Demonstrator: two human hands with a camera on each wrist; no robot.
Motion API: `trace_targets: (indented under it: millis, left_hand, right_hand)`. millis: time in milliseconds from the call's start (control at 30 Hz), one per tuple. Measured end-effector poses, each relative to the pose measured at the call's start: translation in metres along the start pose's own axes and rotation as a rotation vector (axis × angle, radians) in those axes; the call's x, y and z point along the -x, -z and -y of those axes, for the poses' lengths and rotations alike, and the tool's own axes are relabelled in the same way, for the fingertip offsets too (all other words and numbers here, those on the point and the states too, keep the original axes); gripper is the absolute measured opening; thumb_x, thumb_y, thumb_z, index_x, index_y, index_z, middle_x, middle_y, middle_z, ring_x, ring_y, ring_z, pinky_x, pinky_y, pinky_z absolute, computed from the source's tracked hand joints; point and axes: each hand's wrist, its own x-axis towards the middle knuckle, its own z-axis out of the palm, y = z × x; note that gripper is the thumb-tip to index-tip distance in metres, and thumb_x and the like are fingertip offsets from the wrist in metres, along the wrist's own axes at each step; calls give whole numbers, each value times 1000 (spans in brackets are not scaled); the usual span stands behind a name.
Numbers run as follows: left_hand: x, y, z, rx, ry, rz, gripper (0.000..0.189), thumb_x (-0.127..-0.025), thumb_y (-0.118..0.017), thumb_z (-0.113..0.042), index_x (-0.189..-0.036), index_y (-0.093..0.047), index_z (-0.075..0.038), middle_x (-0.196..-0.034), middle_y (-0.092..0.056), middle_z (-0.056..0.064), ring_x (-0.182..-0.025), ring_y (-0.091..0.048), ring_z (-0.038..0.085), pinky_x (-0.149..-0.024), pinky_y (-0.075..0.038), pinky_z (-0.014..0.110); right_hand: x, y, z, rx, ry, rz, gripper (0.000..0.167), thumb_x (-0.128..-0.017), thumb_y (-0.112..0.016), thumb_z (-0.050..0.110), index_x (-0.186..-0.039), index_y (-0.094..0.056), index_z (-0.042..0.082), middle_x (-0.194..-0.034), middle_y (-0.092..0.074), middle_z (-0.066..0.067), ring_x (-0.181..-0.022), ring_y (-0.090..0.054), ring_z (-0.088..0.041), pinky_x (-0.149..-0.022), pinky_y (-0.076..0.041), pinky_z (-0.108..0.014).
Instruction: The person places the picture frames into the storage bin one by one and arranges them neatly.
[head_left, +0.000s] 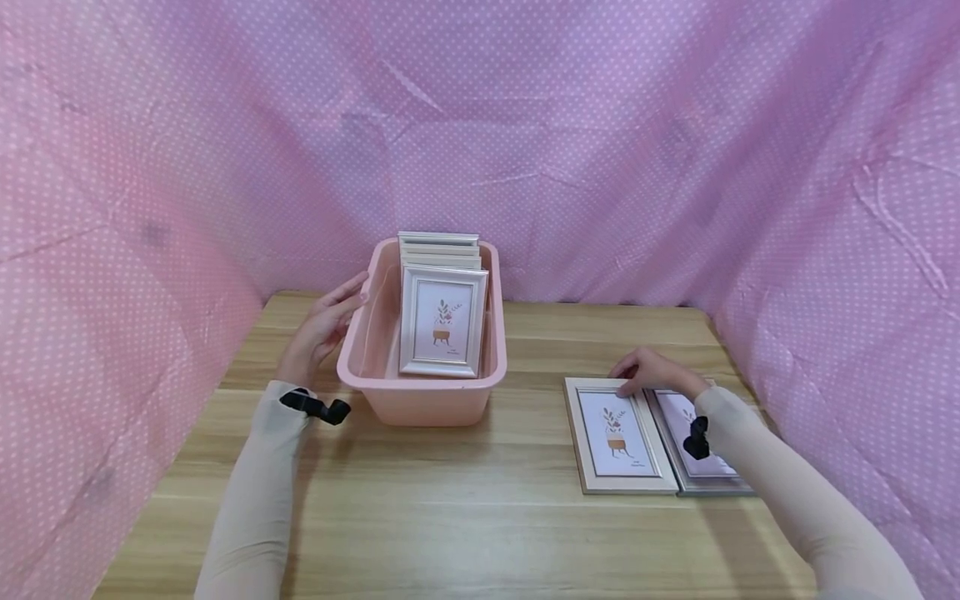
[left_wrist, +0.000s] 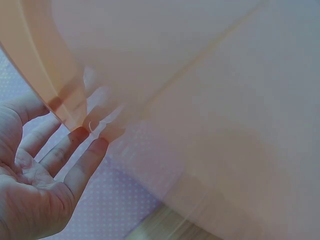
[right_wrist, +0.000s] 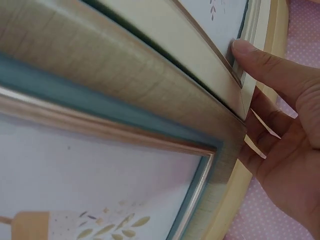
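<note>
Against the left side of a pink plastic bin (head_left: 423, 407) rests my left hand (head_left: 321, 327), its fingers extended up to the rim. The left wrist view shows those fingertips (left_wrist: 75, 142) touching the bin's outer wall. Inside the bin several picture frames stand upright in a row, the front one (head_left: 444, 321) showing a potted-plant print. On the right, my right hand (head_left: 651, 372) pinches the top edge of a cream picture frame (head_left: 617, 435) lying on the table. Its thumb (right_wrist: 245, 49) presses the front near the corner, and the other fingers reach behind the edge.
Beside the cream frame lies a darker silver picture frame (head_left: 678, 417), partly covered by my right forearm. Both are on a wooden table (head_left: 420, 508). Pink dotted cloth (head_left: 570, 150) hangs close behind the table and along both sides.
</note>
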Motion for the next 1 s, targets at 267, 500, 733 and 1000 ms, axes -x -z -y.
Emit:
trace_targets:
  millis: [267, 500, 733, 1000]
  left_hand:
    - [1, 3, -3, -10, 15, 7, 64, -104, -59, -12, -161, -31, -14, -150, -44, -1, -65, -55, -5, -52, -47, 7]
    - [2, 1, -2, -10, 12, 2, 62, -104, -59, -11, -160, -32, -13, -136, -56, -6, -69, -59, -3, -57, -52, 9]
    - [1, 1, 0, -18, 18, -14, 62, -103, -60, -12, -160, -34, -14, -138, -54, -6, -69, -58, -4, -57, -50, 8]
    - [0, 0, 0, -13, 42, 9, 63, -105, -58, -13, -162, -30, -16, -163, -30, 4, -88, -67, -3, -68, -58, 10]
  right_hand:
    - [-3, -1, -2, -27, 11, -26, 25, -79, -84, 1, -103, -77, -5, -103, -76, -21, -88, -69, -14, -75, -55, -16]
    - [-6, -4, -4, -41, 11, -53, 25, -81, -84, 1, -104, -78, -5, -103, -76, -21, -89, -67, -12, -76, -54, -15]
    - [-8, -4, -3, -62, -3, -84, 27, -81, -83, 2, -107, -77, -6, -105, -74, -23, -93, -66, -16, -77, -53, -16]
    - [-12, -4, -5, -65, 35, -128, 29, -81, -83, -1, -108, -75, -10, -103, -73, -25, -92, -66, -21, -74, -52, -16]
